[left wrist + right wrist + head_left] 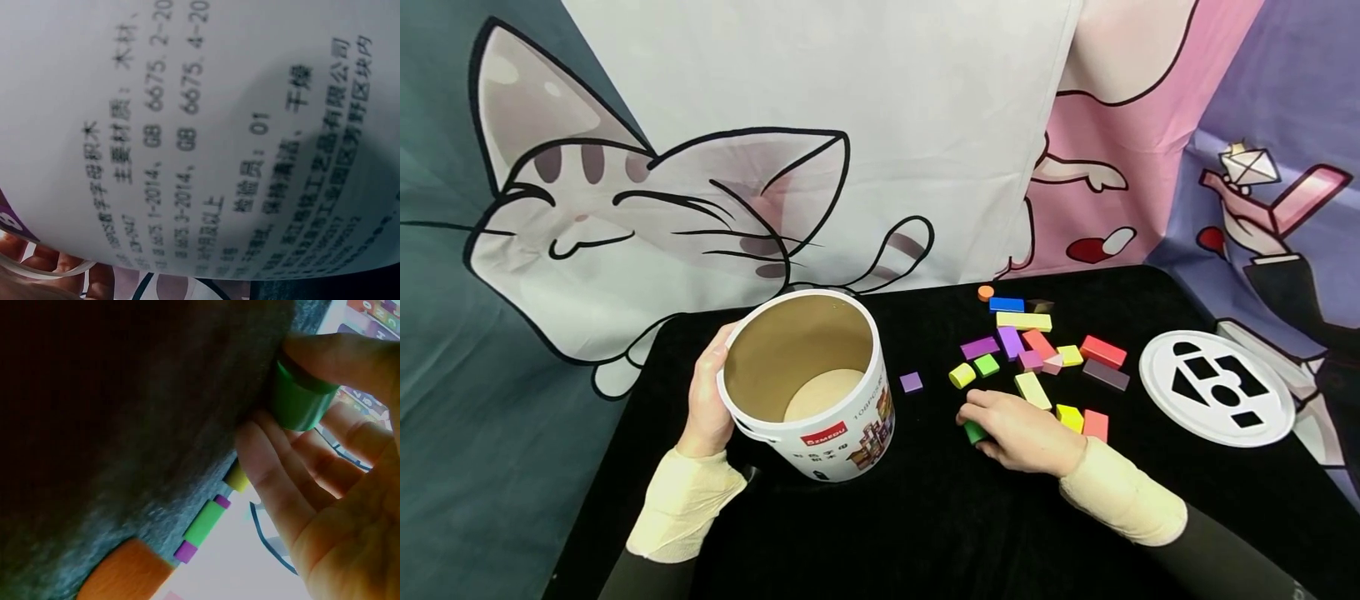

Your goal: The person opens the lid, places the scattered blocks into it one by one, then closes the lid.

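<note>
right hand [1022,429], part-curled, pinches green cylinder [974,432] right of center; bucket [867,417] lies left of it, mouth tilted toward camera; left hand [707,400], half-curled, holds bucket's left side

A white lid [1217,420] with cut-out shapes lies on the black tabletop [850,542]; behind hangs a printed backdrop [925,108], a smiling cartoon cat [580,279] on white, pink and purple further right.

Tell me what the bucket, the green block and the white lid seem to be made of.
Bucket: probably plastic, with smooth printed walls and a thick rim. Green block: perhaps painted wood or plastic; its smooth surface shines, and no grain shows. White lid: likely rigid plastic, smooth and even with neat cutouts.
</note>
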Tool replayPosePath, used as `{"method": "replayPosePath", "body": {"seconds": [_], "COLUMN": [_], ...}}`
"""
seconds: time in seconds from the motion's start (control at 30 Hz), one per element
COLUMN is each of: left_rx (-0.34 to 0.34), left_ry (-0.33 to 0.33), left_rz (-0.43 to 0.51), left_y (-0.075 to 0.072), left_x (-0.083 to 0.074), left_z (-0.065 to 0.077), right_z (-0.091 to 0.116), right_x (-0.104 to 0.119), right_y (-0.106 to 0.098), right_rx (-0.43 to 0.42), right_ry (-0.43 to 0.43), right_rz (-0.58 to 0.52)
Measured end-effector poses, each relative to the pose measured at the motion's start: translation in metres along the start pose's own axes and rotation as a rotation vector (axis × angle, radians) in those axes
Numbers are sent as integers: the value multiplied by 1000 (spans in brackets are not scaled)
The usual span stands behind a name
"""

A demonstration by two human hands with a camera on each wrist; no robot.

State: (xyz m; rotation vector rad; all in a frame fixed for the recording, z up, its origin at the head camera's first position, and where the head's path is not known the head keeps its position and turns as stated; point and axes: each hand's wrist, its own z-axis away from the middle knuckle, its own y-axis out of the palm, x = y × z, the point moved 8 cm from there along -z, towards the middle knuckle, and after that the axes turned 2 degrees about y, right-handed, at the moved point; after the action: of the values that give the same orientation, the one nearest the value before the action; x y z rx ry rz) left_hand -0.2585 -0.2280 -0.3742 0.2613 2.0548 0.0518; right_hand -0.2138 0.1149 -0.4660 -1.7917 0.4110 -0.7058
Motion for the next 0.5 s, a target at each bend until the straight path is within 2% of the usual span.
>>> {"method": "replayPosePath", "body": {"seconds": [0.13,0.23,0.5], "left_rx": [-1,-5,-8], "left_ry": [6,10,6], "left_rz": [-5,-13,-11], "left_y": [0,0,0], "left_x": [0,-1,1], "left_z": [0,0,2], "right_z": [-7,-16,-51], "right_x": [2,4,15], "right_y": [-3,-13,-62], "right_rx": [-2,-30,-174], "right_ry": [9,11,49], "right_rz": [-26,-48,-120]}}
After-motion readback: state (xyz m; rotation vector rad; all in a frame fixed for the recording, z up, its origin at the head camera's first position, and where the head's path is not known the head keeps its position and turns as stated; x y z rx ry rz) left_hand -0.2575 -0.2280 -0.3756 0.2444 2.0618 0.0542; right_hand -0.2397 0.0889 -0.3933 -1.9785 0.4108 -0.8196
